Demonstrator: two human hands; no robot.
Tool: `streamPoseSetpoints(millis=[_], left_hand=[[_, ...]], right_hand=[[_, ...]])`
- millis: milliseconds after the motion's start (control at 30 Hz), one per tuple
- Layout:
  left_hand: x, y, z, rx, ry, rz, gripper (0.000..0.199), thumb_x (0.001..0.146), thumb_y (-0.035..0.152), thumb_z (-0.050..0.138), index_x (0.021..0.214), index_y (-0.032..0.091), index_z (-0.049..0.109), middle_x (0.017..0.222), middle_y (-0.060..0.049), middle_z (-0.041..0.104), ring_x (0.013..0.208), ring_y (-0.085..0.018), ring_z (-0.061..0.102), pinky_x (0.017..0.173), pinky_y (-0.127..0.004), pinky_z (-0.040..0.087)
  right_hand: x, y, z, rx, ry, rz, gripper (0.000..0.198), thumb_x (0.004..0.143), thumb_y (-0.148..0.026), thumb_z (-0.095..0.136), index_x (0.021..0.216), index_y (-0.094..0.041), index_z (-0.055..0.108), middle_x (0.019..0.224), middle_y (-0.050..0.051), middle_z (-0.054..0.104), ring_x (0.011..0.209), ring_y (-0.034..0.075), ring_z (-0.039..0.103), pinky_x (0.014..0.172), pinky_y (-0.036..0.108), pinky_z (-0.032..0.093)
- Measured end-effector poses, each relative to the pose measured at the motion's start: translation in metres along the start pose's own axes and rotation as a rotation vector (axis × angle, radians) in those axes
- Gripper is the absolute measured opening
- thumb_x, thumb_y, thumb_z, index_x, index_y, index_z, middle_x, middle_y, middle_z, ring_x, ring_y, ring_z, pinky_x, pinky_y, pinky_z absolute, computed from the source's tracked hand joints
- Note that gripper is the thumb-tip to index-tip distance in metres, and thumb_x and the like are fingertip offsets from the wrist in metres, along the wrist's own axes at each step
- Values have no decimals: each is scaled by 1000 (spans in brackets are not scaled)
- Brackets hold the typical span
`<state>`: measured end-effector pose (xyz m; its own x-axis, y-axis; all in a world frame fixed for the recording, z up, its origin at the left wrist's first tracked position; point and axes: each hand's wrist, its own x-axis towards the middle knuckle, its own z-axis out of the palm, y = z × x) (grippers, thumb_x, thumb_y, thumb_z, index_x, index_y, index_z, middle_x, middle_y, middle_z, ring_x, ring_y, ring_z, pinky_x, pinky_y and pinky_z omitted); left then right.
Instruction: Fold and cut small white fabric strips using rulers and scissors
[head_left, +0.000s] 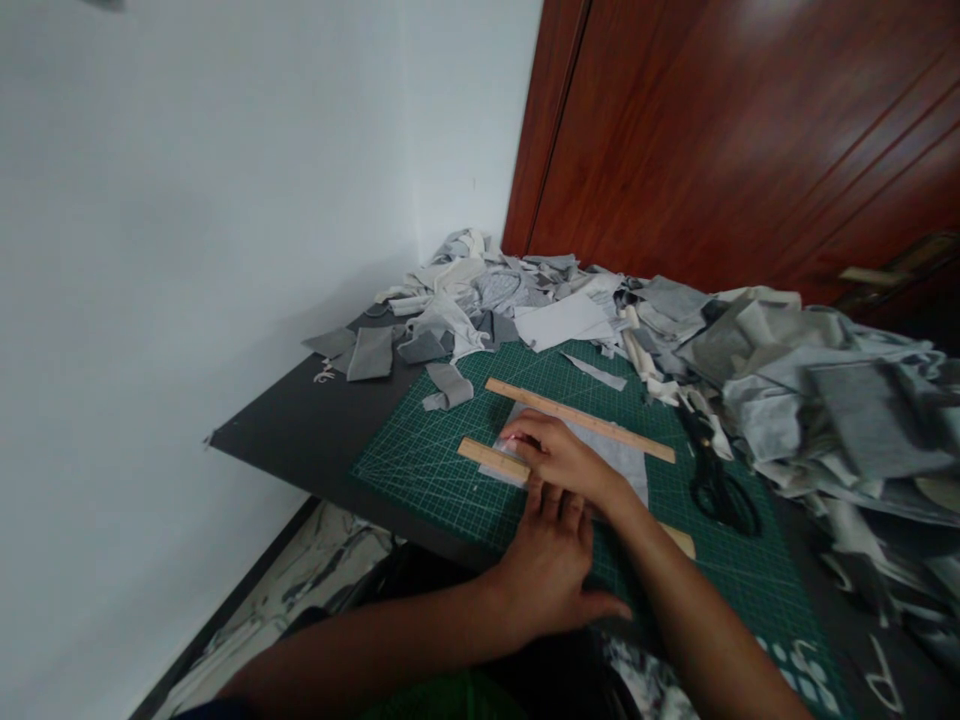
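Observation:
My left hand [551, 560] lies with its fingertips pressing down on the lower wooden ruler [491, 459] and its thumb stretched out to the side. Just beyond it, my right hand [555, 455] is closed in a pinch near the left end of that ruler. What it pinches is too small to make out. Both hands are over a piece of light grey fabric [628, 460] spread on the green cutting mat [427, 480]. A second wooden ruler [581, 418] lies across the far edge of the fabric. My hands and right forearm cover part of the lower ruler.
Black-handled scissors [721, 490] rest on the mat at the right. Heaped fabric scraps [517, 285] line the back, and a larger pile [817, 370] stands to the right. Grey strips [371, 353] lie on the dark table [300, 430]. A white wall and wooden door bound the table.

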<state>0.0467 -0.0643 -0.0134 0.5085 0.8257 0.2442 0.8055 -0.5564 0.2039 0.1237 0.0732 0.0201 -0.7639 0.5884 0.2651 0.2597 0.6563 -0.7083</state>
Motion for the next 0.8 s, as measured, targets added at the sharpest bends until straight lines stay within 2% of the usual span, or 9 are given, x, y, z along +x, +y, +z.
streamPoseSetpoints(millis=[233, 433, 800], left_hand=[[1, 1, -4, -4, -8, 2, 107, 88, 87, 39, 149, -1, 46, 153, -28, 46, 148, -47, 31, 124, -62, 8], [2, 1, -4, 12, -14, 4, 104, 88, 86, 41, 143, -2, 52, 151, -28, 48, 148, -46, 31, 125, -59, 8], [2, 3, -3, 20, 25, 11, 105, 88, 85, 43, 143, -3, 52, 154, -30, 43, 149, -48, 27, 125, -60, 5]], right_hand=[[0, -4, 1, -25, -18, -43, 19, 102, -26, 54, 103, -24, 73, 97, 6, 68, 94, 22, 64, 88, 36, 51], [0, -3, 0, -8, -13, -47, 21, 102, -26, 54, 101, -24, 75, 96, 6, 68, 91, 22, 64, 86, 37, 51], [1, 5, -3, 120, 13, 55, 15, 96, -26, 60, 95, -23, 74, 91, 5, 71, 86, 21, 65, 84, 36, 52]])
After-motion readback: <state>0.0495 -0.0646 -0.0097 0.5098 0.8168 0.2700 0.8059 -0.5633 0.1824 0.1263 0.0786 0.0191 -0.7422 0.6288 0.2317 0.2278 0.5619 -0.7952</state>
